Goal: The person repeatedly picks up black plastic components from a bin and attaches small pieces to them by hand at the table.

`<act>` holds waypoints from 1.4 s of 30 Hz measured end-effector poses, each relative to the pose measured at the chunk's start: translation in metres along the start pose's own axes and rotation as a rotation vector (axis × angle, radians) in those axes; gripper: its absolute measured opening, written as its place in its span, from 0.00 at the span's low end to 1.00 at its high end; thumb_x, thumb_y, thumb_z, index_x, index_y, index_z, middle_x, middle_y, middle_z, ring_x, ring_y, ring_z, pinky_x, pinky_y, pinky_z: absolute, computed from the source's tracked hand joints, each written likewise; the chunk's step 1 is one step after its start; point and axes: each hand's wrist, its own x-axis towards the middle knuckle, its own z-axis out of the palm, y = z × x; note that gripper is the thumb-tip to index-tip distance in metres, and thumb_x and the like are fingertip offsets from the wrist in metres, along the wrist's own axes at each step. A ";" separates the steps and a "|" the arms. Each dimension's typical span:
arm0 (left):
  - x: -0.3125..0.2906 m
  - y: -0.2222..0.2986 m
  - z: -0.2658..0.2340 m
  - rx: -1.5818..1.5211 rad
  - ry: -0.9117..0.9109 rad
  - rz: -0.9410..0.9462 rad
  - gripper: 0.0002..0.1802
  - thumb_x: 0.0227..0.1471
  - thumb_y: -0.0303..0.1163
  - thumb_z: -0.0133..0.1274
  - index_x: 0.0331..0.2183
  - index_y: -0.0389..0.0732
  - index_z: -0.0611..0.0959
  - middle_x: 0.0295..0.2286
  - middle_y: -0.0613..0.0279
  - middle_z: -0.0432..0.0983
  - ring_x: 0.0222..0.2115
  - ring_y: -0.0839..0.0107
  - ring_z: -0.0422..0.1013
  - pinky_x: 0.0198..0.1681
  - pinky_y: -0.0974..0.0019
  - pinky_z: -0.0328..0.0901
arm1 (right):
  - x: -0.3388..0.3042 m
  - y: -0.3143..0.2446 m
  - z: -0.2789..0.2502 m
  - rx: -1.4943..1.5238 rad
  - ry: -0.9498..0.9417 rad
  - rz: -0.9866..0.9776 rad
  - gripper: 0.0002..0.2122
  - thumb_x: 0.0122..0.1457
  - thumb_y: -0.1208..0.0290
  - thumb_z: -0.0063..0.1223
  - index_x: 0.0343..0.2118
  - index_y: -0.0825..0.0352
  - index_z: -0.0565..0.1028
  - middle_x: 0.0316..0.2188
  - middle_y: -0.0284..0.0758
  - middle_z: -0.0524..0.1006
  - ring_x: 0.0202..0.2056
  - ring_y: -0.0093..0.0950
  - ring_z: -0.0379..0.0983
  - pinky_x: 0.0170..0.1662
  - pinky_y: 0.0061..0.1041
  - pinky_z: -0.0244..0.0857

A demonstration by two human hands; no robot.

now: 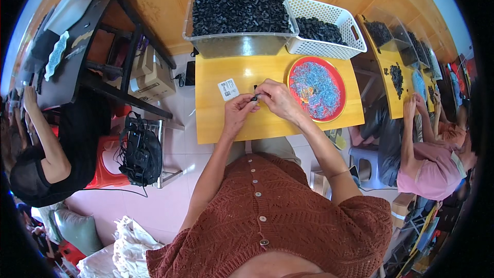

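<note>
My left hand (238,114) and my right hand (278,100) meet above the yellow table (216,123). Both are closed in a pinch around one small black plastic part (254,98), whose finer shape the fingertips hide. Just beyond my fingers another dark piece shows, partly covered by my right hand. A white printed label card (228,89) lies to the left of my hands. On the right, close to my right wrist, sits a round red tray (341,85) holding many tiny clear-blue pieces and a small orange-yellow patch.
Along the table's far edge stand a clear bin (231,46) heaped with black parts and a white perforated basket (329,49) with more. A person in black sits at a dark table (95,36) on the left; others work at a yellow table (396,105) on the right.
</note>
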 end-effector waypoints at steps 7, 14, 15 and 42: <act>-0.001 -0.001 0.000 0.037 -0.003 -0.004 0.08 0.49 0.23 0.51 0.35 0.32 0.77 0.28 0.60 0.76 0.26 0.74 0.73 0.30 0.75 0.68 | -0.001 0.002 0.000 -0.116 -0.063 -0.073 0.04 0.47 0.82 0.48 0.28 0.71 0.71 0.26 0.42 0.71 0.30 0.40 0.70 0.32 0.32 0.64; -0.002 -0.001 0.001 0.064 0.007 -0.014 0.08 0.49 0.24 0.50 0.35 0.33 0.76 0.29 0.60 0.76 0.25 0.75 0.72 0.29 0.75 0.67 | 0.003 -0.001 -0.006 -0.009 0.009 -0.026 0.05 0.47 0.82 0.48 0.28 0.71 0.71 0.26 0.41 0.71 0.30 0.39 0.71 0.32 0.31 0.64; -0.002 -0.002 0.001 0.040 0.006 -0.011 0.09 0.50 0.24 0.50 0.35 0.33 0.76 0.29 0.60 0.76 0.25 0.76 0.72 0.29 0.75 0.67 | 0.003 -0.002 -0.006 -0.023 -0.012 -0.033 0.05 0.46 0.83 0.48 0.28 0.71 0.71 0.26 0.41 0.71 0.30 0.40 0.70 0.32 0.31 0.64; -0.004 -0.003 0.002 0.059 -0.010 -0.056 0.07 0.49 0.24 0.51 0.33 0.32 0.77 0.26 0.62 0.76 0.25 0.77 0.71 0.30 0.75 0.67 | 0.004 0.004 -0.001 -0.201 -0.208 -0.042 0.04 0.46 0.83 0.47 0.27 0.72 0.69 0.28 0.44 0.70 0.34 0.44 0.68 0.36 0.37 0.63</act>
